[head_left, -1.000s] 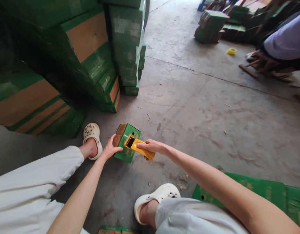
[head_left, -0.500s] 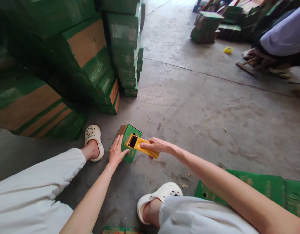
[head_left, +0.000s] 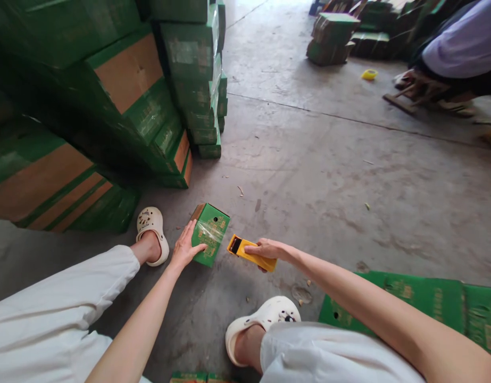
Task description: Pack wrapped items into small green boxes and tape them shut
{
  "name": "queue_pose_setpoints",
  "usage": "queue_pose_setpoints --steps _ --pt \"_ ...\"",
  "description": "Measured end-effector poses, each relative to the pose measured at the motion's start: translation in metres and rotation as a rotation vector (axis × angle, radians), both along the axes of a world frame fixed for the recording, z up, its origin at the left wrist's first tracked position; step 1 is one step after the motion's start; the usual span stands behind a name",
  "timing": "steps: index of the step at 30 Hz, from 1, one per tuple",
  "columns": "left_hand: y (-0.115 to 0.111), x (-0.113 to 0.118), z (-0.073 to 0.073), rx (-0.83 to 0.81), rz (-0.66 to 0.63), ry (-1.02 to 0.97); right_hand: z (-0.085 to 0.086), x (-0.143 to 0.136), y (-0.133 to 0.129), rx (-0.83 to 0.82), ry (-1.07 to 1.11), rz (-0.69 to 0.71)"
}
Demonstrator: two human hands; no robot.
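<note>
A small green carton (head_left: 214, 221) rests on the concrete floor between my feet, with a strip of clear, shiny tape across its upper face. My left hand (head_left: 184, 249) lies on its left side and edge, fingers stretched and thumb spread over the green face. To the right of the carton, a short gap away, is a yellow tape dispenser (head_left: 255, 256) with a dark front part. My right hand (head_left: 267, 250) is wrapped around its body, thumb on top; the fingers underneath are mostly hidden.
Tall stacks of green cartons (head_left: 189, 80) rise at the left. Flattened green cardboard (head_left: 421, 306) lies by my right leg. A yellow tape roll (head_left: 369, 74) sits on the floor near a crouching person in a lilac garment (head_left: 452, 45). More cartons (head_left: 335, 32) stand behind.
The tape dispenser in my right hand has moved off the carton's face, right and slightly down. The taped face is now uncovered. My left hand remains on the carton.
</note>
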State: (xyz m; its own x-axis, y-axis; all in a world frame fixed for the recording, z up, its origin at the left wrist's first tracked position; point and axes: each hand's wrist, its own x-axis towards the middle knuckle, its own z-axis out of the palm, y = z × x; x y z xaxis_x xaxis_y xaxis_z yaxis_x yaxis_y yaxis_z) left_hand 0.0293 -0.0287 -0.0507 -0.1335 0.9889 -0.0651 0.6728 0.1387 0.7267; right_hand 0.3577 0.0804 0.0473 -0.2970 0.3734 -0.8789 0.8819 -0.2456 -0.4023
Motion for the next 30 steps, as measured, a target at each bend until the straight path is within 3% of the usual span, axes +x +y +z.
queue_pose_setpoints --steps 10,18,24,27,30 --pt "0.007 -0.036 -0.012 -0.105 0.029 -0.262 -0.018 -0.067 0.013 -0.134 -0.076 -0.052" --pt "0.022 -0.074 -0.023 -0.22 0.021 -0.282 -0.007 -0.109 0.03 0.108 -0.094 0.145" --pt "0.03 -0.054 -0.018 -0.269 0.15 -0.036 -0.007 -0.132 0.019 0.322 -0.25 0.241" --pt "0.042 -0.047 -0.014 -0.298 0.195 -0.004 -0.009 -0.139 0.019 0.354 -0.281 0.286" --pt "0.058 -0.052 -0.012 -0.386 0.214 -0.025 -0.01 -0.128 0.02 0.39 -0.286 0.344"
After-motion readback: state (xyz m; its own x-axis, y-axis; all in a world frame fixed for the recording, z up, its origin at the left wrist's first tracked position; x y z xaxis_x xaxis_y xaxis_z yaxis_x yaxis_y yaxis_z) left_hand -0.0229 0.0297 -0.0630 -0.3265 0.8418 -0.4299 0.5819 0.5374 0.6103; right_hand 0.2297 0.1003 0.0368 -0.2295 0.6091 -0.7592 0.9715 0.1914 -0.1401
